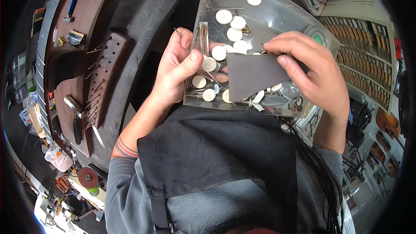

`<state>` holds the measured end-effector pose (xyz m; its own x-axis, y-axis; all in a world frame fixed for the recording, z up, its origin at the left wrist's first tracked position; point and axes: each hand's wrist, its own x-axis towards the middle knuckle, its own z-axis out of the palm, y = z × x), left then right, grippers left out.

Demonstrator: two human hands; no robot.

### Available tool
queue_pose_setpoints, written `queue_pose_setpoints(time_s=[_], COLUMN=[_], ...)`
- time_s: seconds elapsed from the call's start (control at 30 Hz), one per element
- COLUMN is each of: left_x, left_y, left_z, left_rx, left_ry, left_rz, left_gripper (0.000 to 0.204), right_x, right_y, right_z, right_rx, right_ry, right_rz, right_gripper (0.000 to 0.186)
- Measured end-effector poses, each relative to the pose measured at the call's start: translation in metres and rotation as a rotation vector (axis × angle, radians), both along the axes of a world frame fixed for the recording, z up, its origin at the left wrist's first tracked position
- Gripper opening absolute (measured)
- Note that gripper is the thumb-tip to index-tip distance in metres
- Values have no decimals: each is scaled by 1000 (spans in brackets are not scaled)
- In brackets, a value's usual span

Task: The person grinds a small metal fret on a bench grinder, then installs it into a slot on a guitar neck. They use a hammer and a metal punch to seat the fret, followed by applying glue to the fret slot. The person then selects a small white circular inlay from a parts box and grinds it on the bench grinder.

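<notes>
A clear plastic bin is tilted in front of my chest. My left hand grips its left side, with the thumb at the rim and fingers showing through the plastic. A thin dark rod sticks up by the left fingertips. My right hand reaches over the bin, curled, with a dark grey sheet like sandpaper between thumb and fingers. Something small at the right index fingertip is too unclear to name. White round discs, a flat metal strip and thin metal bits lie in the bin.
On the dark bench at left lies a brown wooden block with holes, several thin bits standing in it. Nearby are a hammer, a blue-handled tool and a guitar neck. A rack of wooden-handled tools is at right.
</notes>
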<state>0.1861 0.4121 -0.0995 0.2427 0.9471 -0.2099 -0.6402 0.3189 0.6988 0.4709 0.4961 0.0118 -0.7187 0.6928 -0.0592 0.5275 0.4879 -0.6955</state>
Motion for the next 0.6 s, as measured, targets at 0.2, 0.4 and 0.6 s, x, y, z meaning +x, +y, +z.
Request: queue_pose_setpoints(time_s=[0.2,0.4,0.6], left_x=[1,1,5], left_y=[-1,-3,-2], left_z=[2,4,1], left_rx=[-12,-2,11], left_ry=[20,31,33], left_rz=[15,29,36], left_gripper=[45,46,46], right_x=[12,42,103], right_y=[6,14,-4], right_z=[1,2,-41], right_rx=[61,250,270], right_ry=[46,142,298], right_rz=[-102,-347,-817], right_gripper=[21,18,32])
